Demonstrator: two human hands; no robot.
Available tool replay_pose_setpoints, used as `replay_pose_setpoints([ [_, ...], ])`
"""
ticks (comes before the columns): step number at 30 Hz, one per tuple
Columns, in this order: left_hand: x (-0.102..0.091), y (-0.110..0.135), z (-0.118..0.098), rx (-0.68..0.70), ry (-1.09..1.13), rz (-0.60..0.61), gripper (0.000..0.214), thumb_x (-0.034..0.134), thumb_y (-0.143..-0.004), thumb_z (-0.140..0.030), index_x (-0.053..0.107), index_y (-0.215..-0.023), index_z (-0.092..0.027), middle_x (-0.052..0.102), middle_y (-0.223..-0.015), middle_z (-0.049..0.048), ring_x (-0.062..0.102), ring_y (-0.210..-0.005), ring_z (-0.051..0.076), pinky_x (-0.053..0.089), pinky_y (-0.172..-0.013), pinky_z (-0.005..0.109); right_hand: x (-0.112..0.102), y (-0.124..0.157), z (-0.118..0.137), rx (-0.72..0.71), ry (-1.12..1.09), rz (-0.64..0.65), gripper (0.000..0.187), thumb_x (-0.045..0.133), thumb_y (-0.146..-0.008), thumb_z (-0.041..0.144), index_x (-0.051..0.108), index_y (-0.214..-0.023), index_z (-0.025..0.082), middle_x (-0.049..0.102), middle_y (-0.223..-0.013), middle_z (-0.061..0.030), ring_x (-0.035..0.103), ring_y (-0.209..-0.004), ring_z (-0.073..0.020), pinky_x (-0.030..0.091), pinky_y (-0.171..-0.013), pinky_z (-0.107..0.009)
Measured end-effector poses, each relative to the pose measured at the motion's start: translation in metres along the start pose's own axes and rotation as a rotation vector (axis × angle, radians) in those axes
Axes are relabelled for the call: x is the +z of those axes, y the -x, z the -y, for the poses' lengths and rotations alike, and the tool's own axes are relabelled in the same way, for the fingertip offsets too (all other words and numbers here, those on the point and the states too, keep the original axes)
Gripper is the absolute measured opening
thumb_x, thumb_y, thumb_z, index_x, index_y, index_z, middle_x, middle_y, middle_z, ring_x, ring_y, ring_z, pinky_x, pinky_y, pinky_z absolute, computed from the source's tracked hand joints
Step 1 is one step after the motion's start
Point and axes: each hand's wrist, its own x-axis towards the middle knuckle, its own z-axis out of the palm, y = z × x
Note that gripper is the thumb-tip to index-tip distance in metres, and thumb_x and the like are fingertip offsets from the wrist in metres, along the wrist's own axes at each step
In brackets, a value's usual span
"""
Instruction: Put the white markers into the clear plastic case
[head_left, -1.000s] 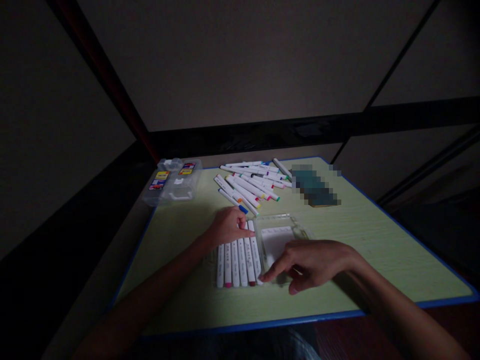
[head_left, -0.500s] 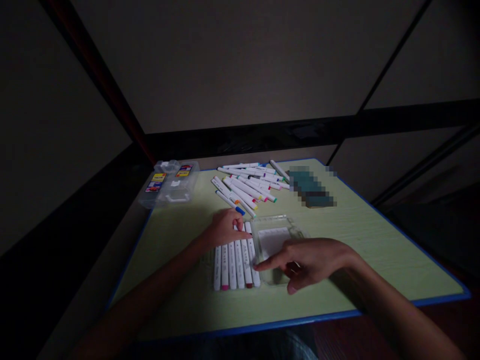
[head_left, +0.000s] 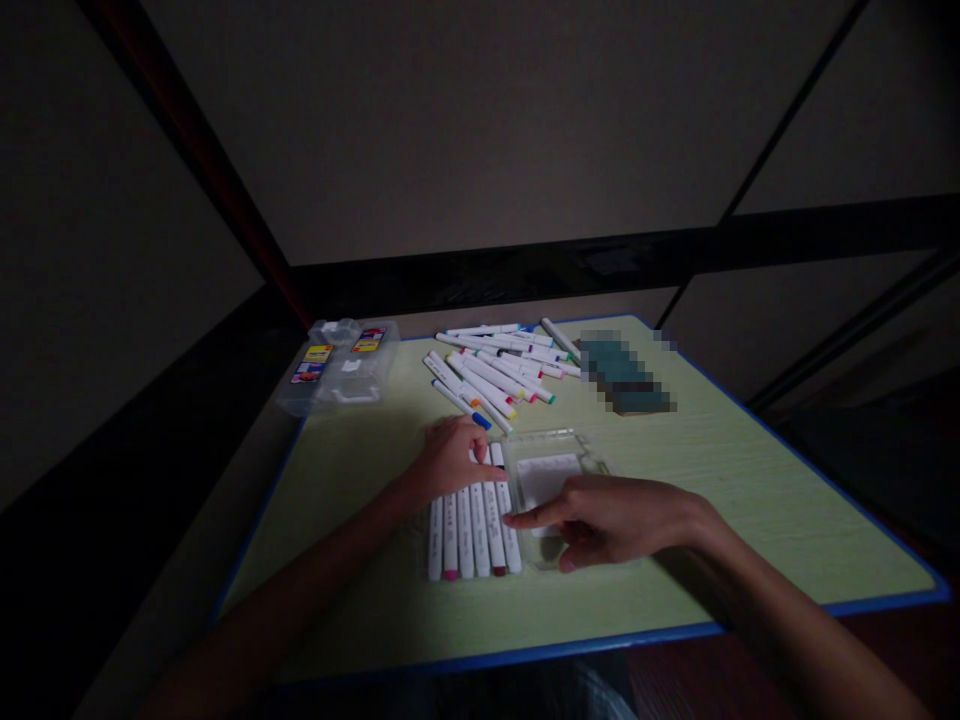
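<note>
A clear plastic case (head_left: 550,567) lies open on the table. In its left half sits a row of several white markers (head_left: 480,545), side by side, one with a pink end and one with a dark red end. My left hand (head_left: 450,455) rests over the far part of this row, its thumb stretched across the markers and a gap between thumb and curled index finger. Its other fingers are partly hidden. My right hand (head_left: 600,520) hovers over the case's right half, index finger stretched out to the rightmost marker, the other fingers bent, holding nothing.
Loose white markers (head_left: 495,370) with coloured ends lie in a pile at the back of the table. To the left stands a clear case with labels (head_left: 352,365). A blurred-out dark green object (head_left: 622,375) lies back right. Blue edging (head_left: 495,655) borders the table (head_left: 360,630).
My right index fingertip has shifted slightly away from me along the rightmost marker, and its thumb has drawn in. The left hand stays nearly where it was.
</note>
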Motion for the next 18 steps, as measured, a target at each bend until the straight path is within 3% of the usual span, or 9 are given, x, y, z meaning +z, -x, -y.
replay_pose_setpoints([
  [18,-0.0011,-0.0014,0.0005,0.011,-0.026,0.006,0.032,0.075,-0.049,-0.037,0.052,-0.058,-0.016,0.05,-0.069,-0.0014,0.046,-0.069,0.013,0.03,-0.059,0.023,-0.0005,-0.0002,0.0017,0.008,0.024,-0.004,0.061,0.061,-0.074,0.022,0.037,-0.13,0.02,0.047,-0.053,0.0049,0.039,-0.046,-0.0065,0.028,-0.043,-0.019],
])
